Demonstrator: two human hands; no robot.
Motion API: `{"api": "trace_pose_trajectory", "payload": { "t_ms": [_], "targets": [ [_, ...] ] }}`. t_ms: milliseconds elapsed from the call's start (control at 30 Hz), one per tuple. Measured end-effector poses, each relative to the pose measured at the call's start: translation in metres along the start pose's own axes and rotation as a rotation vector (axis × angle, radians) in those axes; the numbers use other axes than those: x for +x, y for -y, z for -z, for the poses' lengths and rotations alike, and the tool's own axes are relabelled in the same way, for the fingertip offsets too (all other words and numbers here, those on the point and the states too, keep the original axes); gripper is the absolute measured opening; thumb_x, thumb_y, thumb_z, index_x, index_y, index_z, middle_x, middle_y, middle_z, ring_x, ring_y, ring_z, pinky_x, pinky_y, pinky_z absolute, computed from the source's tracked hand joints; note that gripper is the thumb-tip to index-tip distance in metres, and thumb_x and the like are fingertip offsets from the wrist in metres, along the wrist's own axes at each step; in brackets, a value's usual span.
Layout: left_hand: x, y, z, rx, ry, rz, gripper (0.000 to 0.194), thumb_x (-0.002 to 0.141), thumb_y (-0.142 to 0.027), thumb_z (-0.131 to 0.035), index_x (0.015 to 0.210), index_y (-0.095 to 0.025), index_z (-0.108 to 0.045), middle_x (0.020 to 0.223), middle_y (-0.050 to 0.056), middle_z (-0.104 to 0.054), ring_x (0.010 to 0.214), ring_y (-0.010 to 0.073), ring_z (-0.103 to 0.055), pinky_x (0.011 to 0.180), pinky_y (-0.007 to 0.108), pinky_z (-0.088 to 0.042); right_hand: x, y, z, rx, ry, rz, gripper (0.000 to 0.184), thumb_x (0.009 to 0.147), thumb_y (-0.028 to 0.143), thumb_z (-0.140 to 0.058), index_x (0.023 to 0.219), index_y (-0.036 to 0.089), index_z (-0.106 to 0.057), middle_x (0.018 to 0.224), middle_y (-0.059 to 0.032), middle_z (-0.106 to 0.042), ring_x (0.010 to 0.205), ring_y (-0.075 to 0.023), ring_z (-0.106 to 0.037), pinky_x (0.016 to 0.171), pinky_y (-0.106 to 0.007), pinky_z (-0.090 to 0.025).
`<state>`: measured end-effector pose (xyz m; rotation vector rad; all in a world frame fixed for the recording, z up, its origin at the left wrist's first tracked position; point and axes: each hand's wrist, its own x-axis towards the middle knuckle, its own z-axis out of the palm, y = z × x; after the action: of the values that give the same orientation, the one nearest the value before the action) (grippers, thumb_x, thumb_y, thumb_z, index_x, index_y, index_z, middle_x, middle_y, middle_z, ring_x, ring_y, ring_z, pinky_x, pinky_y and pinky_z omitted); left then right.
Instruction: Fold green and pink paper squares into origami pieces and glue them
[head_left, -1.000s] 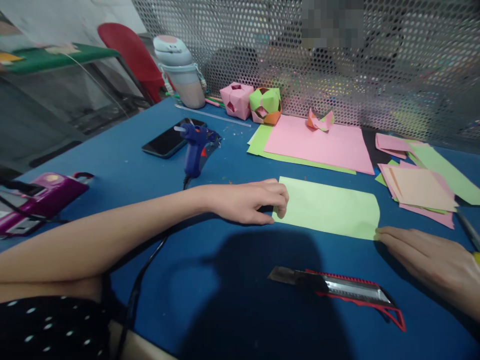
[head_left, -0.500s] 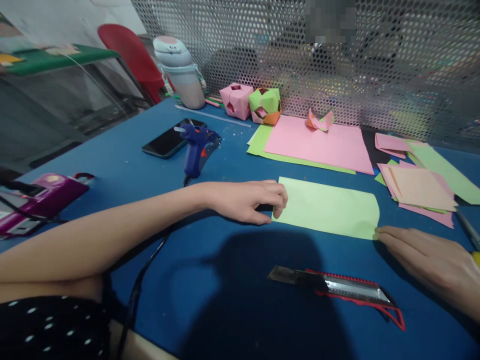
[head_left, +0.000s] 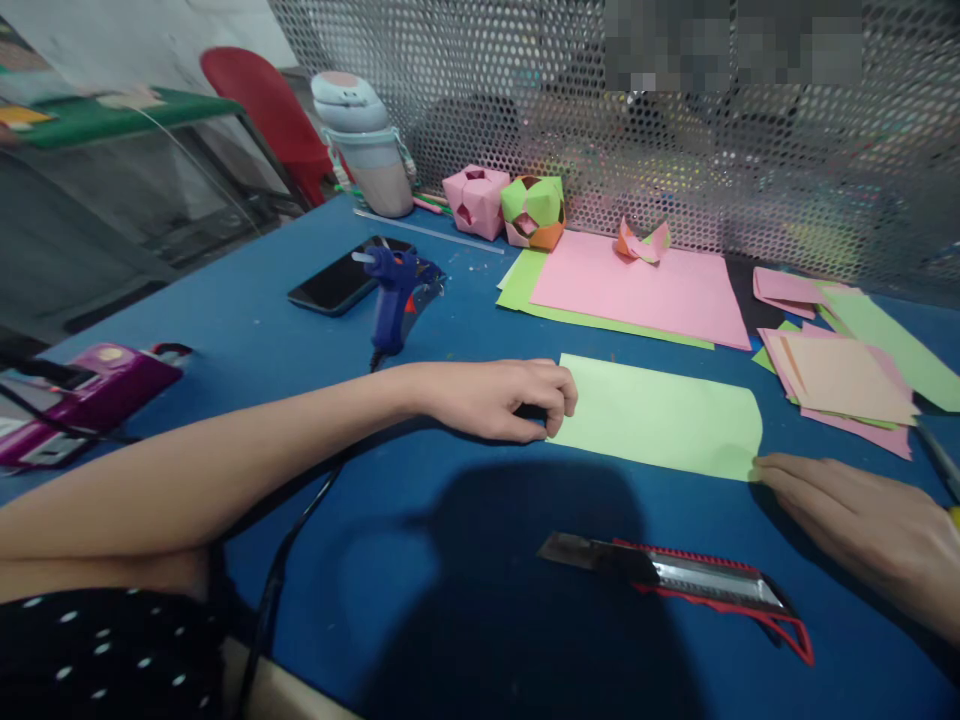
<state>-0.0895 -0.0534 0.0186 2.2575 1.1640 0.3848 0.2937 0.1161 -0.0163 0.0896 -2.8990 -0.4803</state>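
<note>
A light green paper sheet (head_left: 660, 415) lies flat on the blue table (head_left: 420, 560) in the middle of the view. My left hand (head_left: 491, 400) has its fingers curled and pinched on the sheet's left edge. My right hand (head_left: 862, 525) lies flat on the table with its fingers stretched out, the fingertips touching the sheet's right near corner. A red utility knife (head_left: 682, 580) with its blade out rests on the table just in front of the sheet, between my two hands.
A blue glue gun (head_left: 394, 290) and a black phone (head_left: 337, 280) lie left of centre. Pink and green sheets (head_left: 637, 285), folded paper cubes (head_left: 510, 205), a bottle (head_left: 364, 140) stand by the perforated screen. Paper squares (head_left: 840, 380) are stacked right. A purple tool (head_left: 90, 395) sits far left.
</note>
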Motion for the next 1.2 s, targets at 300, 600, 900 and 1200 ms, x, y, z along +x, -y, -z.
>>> {"api": "trace_pose_trajectory", "payload": {
  "t_ms": [300, 600, 900, 1200],
  "targets": [
    [0.000, 0.001, -0.002, 0.019, -0.007, 0.001, 0.013, 0.085, -0.008, -0.053, 0.088, -0.018, -0.061, 0.110, 0.008, -0.057, 0.107, 0.0173, -0.051, 0.094, 0.028, -0.040, 0.001, 0.003, 0.001, -0.051, -0.027, 0.002, 0.033, 0.091, 0.010, -0.039, 0.119, 0.011, -0.057, 0.114, -0.0148, -0.066, 0.096, -0.0235, -0.066, 0.074, -0.034, -0.057],
    [-0.001, -0.001, -0.002, 0.027, -0.017, 0.009, 0.014, 0.085, -0.008, -0.054, 0.088, -0.018, -0.062, 0.109, 0.007, -0.057, 0.106, 0.0169, -0.052, 0.094, 0.028, -0.040, 0.003, 0.005, 0.000, 0.014, -0.033, -0.053, 0.034, 0.090, 0.013, -0.042, 0.120, 0.016, -0.057, 0.115, -0.0135, -0.066, 0.097, -0.0241, -0.066, 0.073, -0.035, -0.057],
    [0.000, -0.009, -0.002, 0.067, 0.011, 0.067, 0.015, 0.084, -0.007, -0.050, 0.084, -0.018, -0.060, 0.109, 0.006, -0.054, 0.104, 0.0164, -0.050, 0.092, 0.027, -0.039, 0.013, 0.012, 0.003, 0.034, -0.103, -0.149, 0.025, 0.089, 0.011, -0.051, 0.112, 0.016, -0.059, 0.109, -0.0121, -0.068, 0.093, -0.0225, -0.065, 0.074, -0.034, -0.054],
    [0.004, -0.008, -0.006, 0.176, 0.073, 0.150, 0.020, 0.093, -0.018, -0.037, 0.088, -0.020, -0.056, 0.116, 0.004, -0.049, 0.105, 0.0146, -0.046, 0.089, 0.024, -0.037, 0.016, 0.018, 0.001, 0.101, -0.080, -0.243, 0.021, 0.090, 0.009, -0.049, 0.108, 0.013, -0.060, 0.106, -0.0103, -0.067, 0.090, -0.0185, -0.061, 0.072, -0.029, -0.049]
  ]
}}
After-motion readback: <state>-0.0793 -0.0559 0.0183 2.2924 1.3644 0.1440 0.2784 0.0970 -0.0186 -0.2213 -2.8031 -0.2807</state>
